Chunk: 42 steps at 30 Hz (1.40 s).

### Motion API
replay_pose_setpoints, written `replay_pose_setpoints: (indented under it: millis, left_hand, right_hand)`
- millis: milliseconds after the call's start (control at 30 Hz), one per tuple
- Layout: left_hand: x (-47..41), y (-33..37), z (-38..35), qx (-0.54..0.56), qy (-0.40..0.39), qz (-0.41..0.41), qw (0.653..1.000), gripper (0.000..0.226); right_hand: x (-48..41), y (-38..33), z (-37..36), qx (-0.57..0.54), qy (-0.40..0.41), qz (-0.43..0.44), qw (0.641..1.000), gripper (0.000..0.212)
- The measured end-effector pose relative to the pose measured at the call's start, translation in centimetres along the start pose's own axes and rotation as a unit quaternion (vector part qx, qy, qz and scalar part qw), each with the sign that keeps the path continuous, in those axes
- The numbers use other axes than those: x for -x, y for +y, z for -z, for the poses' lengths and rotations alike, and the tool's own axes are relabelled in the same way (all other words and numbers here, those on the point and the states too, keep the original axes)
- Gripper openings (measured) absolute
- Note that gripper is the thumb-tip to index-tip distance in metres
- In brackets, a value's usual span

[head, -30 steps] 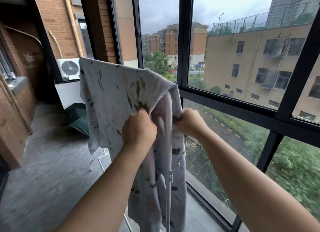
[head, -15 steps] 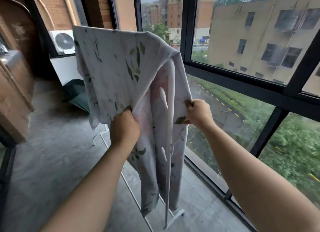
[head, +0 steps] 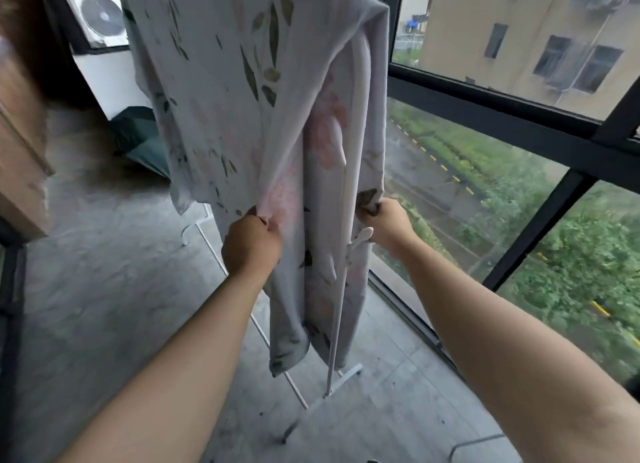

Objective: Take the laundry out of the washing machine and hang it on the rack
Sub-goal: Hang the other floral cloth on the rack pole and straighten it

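Nearest me, my left grip (head: 251, 244) is clamped on a bunched bit of the floral cloth (head: 225, 81) at its lower hem, fingers curled round it. My right grip (head: 388, 225) is clamped on the opposite edge, just beside the white upright of the rack (head: 337, 306). The cloth is draped over the rack's top, which it hides, and hangs down both sides, its longest end low above the floor (head: 104, 306).

I judge it thin, soft and limp, heavier than it looks if damp, so it will keep no shape and may slide on the smooth tube toward the longer side. Hems and corners are the places to hold, drawing down evenly with both grips. The rack looks light on slim feet, so a hard one-sided tug could rock it.

Farther off lie a dark green bundle (head: 145, 140), the black window frame (head: 485, 109) and an air-conditioner unit (head: 100, 15)
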<state>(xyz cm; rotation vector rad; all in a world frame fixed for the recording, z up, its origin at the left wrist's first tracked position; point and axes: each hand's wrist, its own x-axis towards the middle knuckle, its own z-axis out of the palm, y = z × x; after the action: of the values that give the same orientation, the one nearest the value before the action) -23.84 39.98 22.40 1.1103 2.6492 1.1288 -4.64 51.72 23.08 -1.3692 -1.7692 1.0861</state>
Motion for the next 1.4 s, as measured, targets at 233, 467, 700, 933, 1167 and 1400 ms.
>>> replay_pose_setpoints:
  millis: [233,467,700,933,1167,1400]
  left_hand:
    - [0.7,-4.7,-3.9,0.021,-0.064,0.042,0.997,0.025]
    - [3.0,-5.3,-8.6,0.046,-0.094,0.059,0.993,0.027]
    - [5.2,-7.4,-12.0,0.056,-0.069,0.155,0.984,0.020]
    - [7.9,-6.9,-15.4,0.099,-0.003,0.236,0.967,0.023]
    - [11.7,-6.5,-17.1,0.104,0.090,0.225,0.964,0.033]
    - [12.7,-8.1,-18.2,0.044,0.097,0.335,0.936,0.037]
  right_hand:
    - [0.2,4.3,-1.3,-0.042,0.026,-0.075,0.996,0.030]
    - [2.2,7.7,-3.4,0.066,-0.018,-0.058,0.996,0.015]
    - [0.2,12.5,-2.8,0.087,-0.013,-0.022,0.996,0.003]
    - [-0.9,17.0,-6.8,0.125,-0.102,-0.023,0.987,0.018]
    - [-1.3,21.1,-7.2,0.048,-0.091,-0.081,0.991,0.018]
    - [0.5,22.1,-7.0,-0.019,-0.100,-0.077,0.992,0.018]
